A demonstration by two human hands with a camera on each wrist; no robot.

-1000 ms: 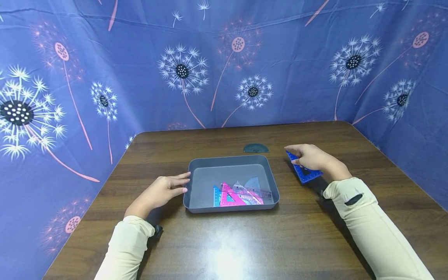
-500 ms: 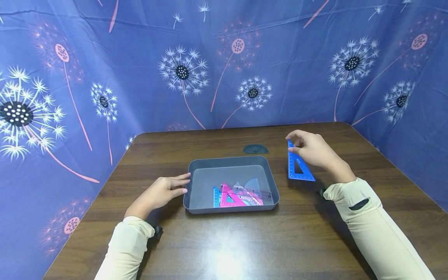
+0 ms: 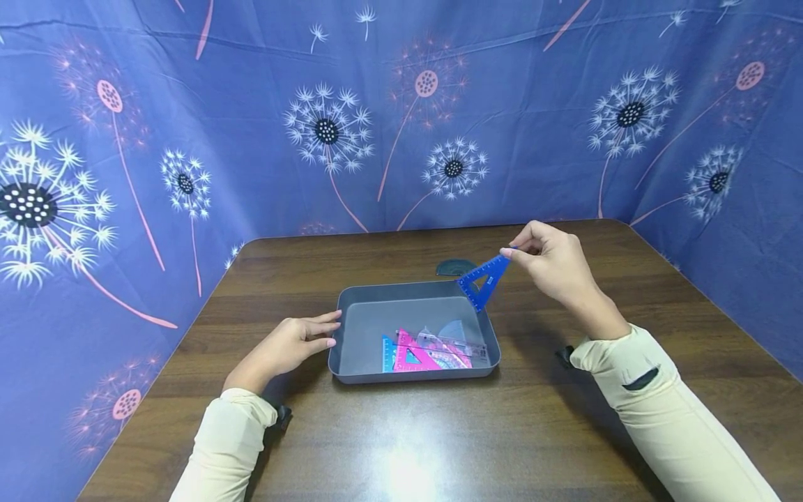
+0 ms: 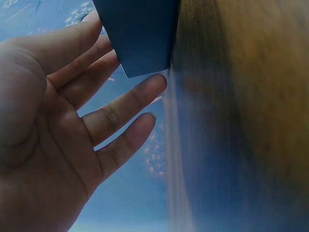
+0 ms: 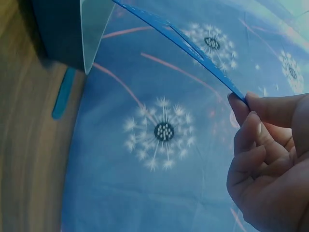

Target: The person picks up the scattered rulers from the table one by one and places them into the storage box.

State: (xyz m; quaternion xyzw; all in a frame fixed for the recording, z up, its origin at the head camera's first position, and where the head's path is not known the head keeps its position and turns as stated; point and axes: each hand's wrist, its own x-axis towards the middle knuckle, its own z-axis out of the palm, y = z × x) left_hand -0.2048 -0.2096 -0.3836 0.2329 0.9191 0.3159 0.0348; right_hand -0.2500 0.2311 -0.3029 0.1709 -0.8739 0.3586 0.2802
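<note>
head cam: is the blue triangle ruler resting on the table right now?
No. The right hand pinches one corner of the blue plastic triangle ruler, holding it in the air over the far right corner of the grey plastic tray.

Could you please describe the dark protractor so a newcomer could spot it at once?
Start at the grey tray mid-table. Just beyond its far rim, the protractor lies flat on the wood. It is a dark half-disc outside the tray, unlike the bright rulers inside.
</note>
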